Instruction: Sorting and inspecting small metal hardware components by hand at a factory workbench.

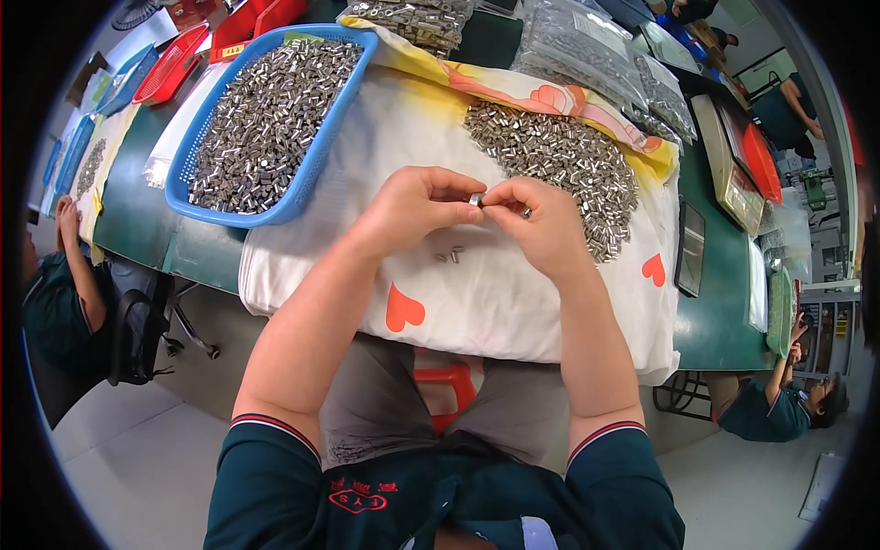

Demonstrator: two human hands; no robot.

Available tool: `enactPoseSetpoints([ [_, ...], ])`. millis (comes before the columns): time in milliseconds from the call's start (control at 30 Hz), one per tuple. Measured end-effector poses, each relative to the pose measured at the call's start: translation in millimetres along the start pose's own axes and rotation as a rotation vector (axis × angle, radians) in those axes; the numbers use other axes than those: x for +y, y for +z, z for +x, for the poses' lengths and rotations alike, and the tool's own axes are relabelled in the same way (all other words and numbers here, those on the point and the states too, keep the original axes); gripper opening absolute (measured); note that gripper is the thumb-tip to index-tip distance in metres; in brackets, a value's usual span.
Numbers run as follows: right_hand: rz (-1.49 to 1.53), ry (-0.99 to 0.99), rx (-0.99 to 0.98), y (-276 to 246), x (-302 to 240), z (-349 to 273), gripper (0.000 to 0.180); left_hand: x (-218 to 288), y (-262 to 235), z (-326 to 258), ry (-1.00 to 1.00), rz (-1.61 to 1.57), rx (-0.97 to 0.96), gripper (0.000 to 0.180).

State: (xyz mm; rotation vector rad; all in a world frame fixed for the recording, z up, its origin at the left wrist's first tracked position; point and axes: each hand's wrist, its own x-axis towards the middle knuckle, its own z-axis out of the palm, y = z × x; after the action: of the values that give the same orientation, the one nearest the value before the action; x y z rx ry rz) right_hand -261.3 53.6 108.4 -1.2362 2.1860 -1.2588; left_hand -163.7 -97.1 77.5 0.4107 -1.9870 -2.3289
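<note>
Two hands meet over the white cloth (513, 302) with orange hearts that covers my stretch of the bench (724, 321). My left hand (417, 206) has its thumb and fingers pinched together on a small metal sleeve (476, 198), held just above the cloth at the point where both hands touch. My right hand (541, 220) closes its fingertips on the same sleeve from the other side, and a second small shiny piece (526, 213) shows among its fingers. A few loose sleeves (449, 254) lie on the cloth just near of my hands. To the far right a heap of sleeves (559, 165) spreads over the cloth. To the far left a blue basket (321, 151) holds many more. A person's arm (78, 275) rests at the left end of the bench.
</note>
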Motion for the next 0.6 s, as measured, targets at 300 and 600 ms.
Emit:
enactPoseSetpoints([
  [300, -0.345, 0.032, -0.12, -35, 8, -5, 0.009, 1, -1, 1, -0.005, 0.013, 0.007, 0.028],
  [600, -0.579, -0.082, -0.13, -15, 13, -8, 0.009, 0, 0, 2, -0.001, 0.006, 0.01, 0.027],
])
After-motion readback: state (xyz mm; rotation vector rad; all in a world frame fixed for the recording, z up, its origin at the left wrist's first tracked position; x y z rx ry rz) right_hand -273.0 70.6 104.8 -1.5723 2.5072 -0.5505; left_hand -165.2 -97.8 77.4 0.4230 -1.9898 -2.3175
